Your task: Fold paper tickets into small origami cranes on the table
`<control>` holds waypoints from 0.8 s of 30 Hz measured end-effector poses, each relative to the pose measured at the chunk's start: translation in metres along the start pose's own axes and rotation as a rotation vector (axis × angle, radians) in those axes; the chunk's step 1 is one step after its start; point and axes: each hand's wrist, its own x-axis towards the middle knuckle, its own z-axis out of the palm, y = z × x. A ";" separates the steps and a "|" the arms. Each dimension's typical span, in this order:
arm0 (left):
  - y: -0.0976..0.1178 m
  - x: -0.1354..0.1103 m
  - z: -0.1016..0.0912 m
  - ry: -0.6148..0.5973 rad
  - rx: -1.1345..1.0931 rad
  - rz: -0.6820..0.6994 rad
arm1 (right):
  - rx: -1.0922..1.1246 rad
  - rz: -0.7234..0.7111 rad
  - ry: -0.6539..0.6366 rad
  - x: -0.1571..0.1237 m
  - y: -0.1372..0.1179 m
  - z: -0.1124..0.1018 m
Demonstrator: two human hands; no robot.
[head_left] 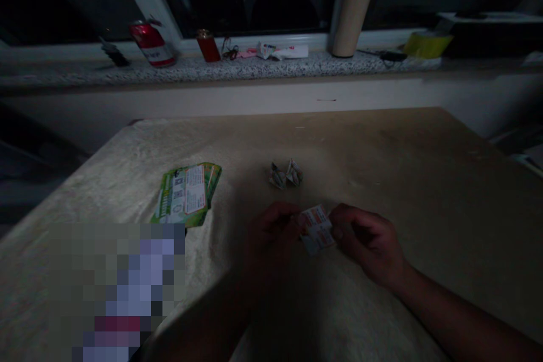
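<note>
Both of my hands meet over the table near its front edge. My left hand pinches the left side of a small printed paper piece, and my right hand pinches its right side. The paper is folded and held just above the tabletop. Two small folded paper shapes lie side by side on the table a little beyond my hands. The scene is dim.
A green printed leaflet lies on the pale table to the left. A blurred patch covers the lower left. On the stone window sill behind stand a red can, a red lighter, a cardboard tube and scattered papers.
</note>
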 end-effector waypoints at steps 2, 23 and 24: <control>0.002 0.002 0.002 0.035 -0.058 -0.033 | 0.000 -0.009 0.001 0.000 0.000 0.000; 0.000 0.006 0.005 -0.044 -0.122 -0.225 | -0.051 -0.101 -0.005 -0.001 0.004 0.000; 0.001 0.006 0.005 -0.044 -0.107 -0.209 | -0.052 -0.101 0.014 0.000 0.003 0.000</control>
